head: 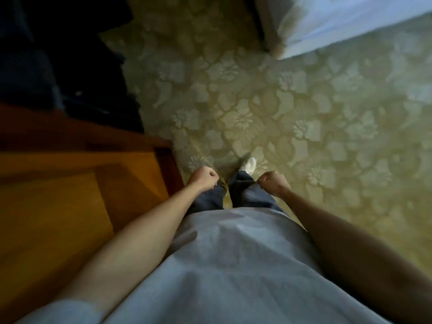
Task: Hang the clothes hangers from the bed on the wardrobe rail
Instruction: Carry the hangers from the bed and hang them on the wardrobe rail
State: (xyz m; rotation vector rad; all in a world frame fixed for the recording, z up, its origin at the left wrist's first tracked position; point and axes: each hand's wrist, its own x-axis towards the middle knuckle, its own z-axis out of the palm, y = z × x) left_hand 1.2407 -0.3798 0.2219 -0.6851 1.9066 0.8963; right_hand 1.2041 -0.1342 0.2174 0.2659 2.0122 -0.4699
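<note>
- Far left: dark recess [58,54] above smooth orange-brown wooden furniture [58,183].
- Left hand [203,177] curled into a fist, gripping nothing, hanging by dark trousers [245,195].
- Centre: pale socked foot [249,164] on floral-patterned yellowish carpet [304,136].
- Right hand [272,182] likewise clenched on nothing.
- Upper right: blurred pale-blue bed edge [350,19]; no hangers visible, none near either hand.
</note>
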